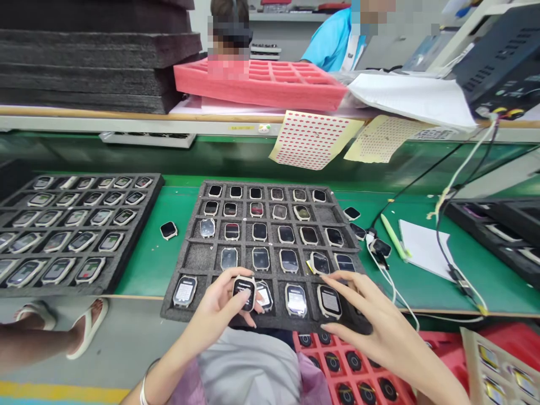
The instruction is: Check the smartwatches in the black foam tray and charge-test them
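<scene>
My left hand (pixel 219 306) is closed round a smartwatch body (pixel 244 292), holding it up with its lit screen towards me, just above the front row of a black foam tray (pixel 192 261). The tray's pockets hold several watch bodies, some with lit screens. My right hand (pixel 363 315) lies open with fingers spread over the tray's front right corner, its fingertips close to a watch body (pixel 329 301) in the front row. It holds nothing.
A second black tray (pixel 145 222) of watches lies at left, a loose watch (pixel 168 229) between the trays. A red tray (pixel 337 374) sits on my lap. Cables (pixel 447 225), a green pen (pixel 392 235) and paper (pixel 424 247) lie at right. Two people sit beyond the far shelf.
</scene>
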